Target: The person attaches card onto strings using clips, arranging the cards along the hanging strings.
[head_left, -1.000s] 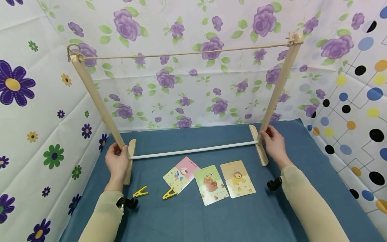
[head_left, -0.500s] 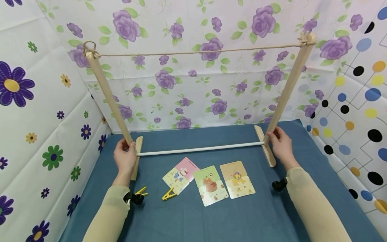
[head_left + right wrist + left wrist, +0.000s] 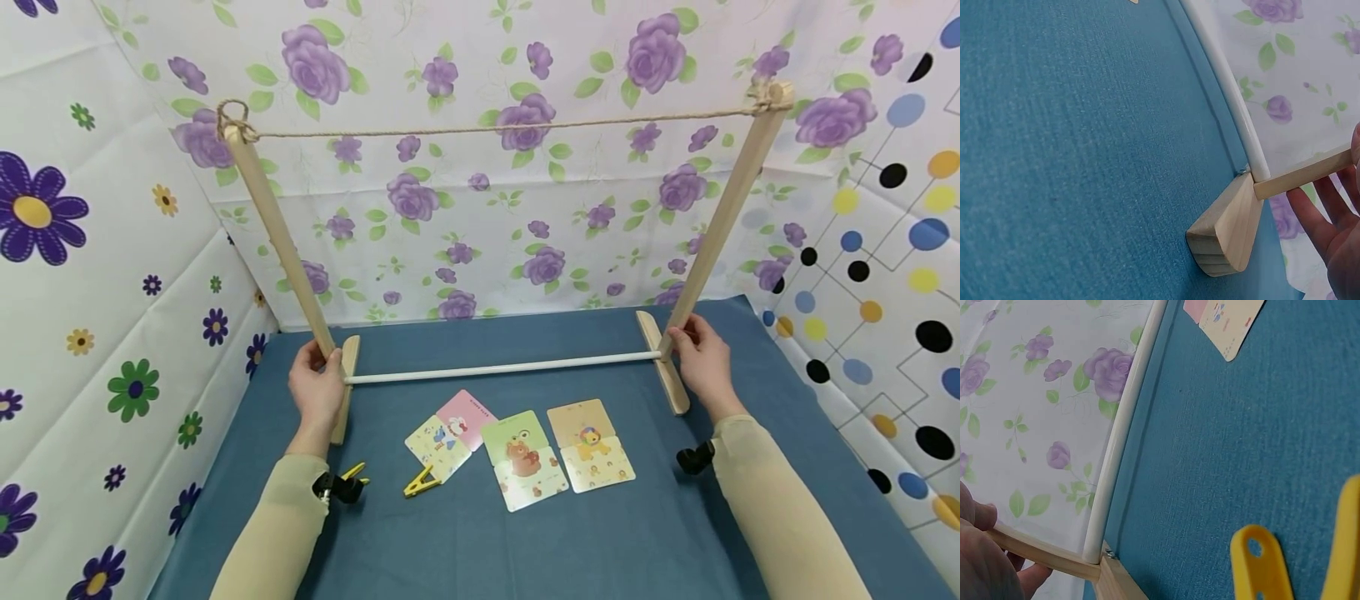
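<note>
Hands (image 3: 316, 387) (image 3: 703, 362) each grip a long, pale wooden upright (image 3: 283, 242) low down. White cylindrical rod (image 3: 502, 369) spans between; pastel rectangular cards (image 3: 525, 462) lie nearer.

You've got flat pale-tan wooden posts (image 3: 283, 242), matching pale-tan wooden feet (image 3: 673, 387), a slim round white crossbar (image 3: 502, 368) and light-brown twine (image 3: 495, 129). On your plain blue woven cloth (image 3: 562, 550): solid-yellow plastic clips (image 3: 1272, 572), a rectangular pink-and-cream card (image 3: 450, 436) with white and blue cartoon figures, a rectangular green-and-white card (image 3: 525, 461) with a brown animal, a rectangular tan-and-pale-yellow card (image 3: 591, 446) with a yellow animal. Your white fabric back sheet (image 3: 480, 233) carries purple roses with green leaves, your white left sheet (image 3: 135, 333) purple, green and orange flowers, your white right sheet (image 3: 885, 333) black, blue, yellow and orange dots linked by thin lines.
</note>
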The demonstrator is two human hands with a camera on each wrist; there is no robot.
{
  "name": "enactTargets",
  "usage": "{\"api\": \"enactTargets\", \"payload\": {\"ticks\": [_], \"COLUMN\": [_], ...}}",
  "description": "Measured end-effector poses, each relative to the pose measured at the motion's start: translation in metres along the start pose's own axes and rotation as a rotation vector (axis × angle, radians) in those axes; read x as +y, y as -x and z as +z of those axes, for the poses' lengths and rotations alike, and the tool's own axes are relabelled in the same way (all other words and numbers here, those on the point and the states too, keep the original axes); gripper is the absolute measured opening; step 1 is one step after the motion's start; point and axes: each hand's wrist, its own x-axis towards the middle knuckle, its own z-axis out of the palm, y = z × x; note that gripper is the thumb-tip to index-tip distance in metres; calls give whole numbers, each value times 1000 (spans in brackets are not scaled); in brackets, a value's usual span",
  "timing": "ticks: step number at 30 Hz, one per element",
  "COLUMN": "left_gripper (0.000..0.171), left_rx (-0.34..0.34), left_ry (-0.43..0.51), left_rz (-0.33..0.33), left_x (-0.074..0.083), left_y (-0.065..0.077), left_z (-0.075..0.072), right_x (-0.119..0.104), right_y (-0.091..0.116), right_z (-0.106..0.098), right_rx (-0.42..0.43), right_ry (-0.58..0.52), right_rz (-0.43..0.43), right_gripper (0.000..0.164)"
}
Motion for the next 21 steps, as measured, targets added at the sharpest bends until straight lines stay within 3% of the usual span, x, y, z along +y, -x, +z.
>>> {"api": "enactTargets", "payload": {"ticks": [21], "left_gripper": [36], "left_rx": [-2], "left_ry": [-26], "left_rz": [41], "left_x": [-2], "left_y": [-4], "left_z": [-1], "right_x": [-6], "right_y": [1], "right_z": [0], "right_rx": [6], "right_ry": [8], "right_rz": [23], "right_gripper": [56]}}
